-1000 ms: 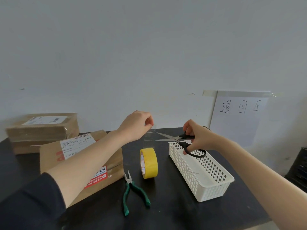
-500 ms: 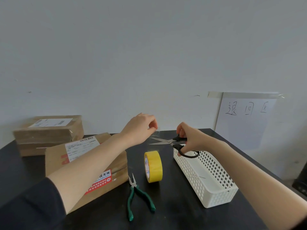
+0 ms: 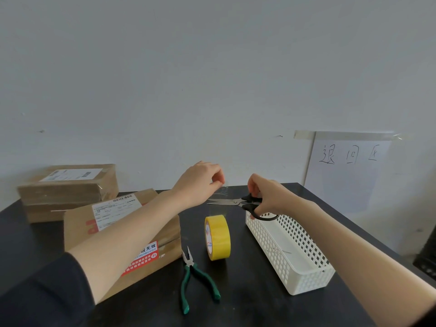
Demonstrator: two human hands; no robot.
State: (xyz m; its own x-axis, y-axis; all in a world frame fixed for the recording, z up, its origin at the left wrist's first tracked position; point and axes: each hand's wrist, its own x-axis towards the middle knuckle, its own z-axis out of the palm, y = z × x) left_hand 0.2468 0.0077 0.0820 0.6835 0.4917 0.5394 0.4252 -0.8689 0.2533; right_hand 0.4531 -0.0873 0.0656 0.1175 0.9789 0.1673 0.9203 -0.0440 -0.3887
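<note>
tape roll (image 3: 218, 237) yellow; pliers (image 3: 195, 277) green-handled; basket (image 3: 304, 267) white lattice; scissors (image 3: 238, 202) black-handled; table (image 3: 247, 308) black

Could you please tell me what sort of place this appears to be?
Probably a parcel packing or returns desk: labelled parcels sit on a black table with a tape roll, the right hand holds scissors, and a handwritten sign is taped to the wall.

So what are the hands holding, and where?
The right hand grips the scissors by their black handles. The left hand pinches what looks like a clear tape strip at its end.
</note>
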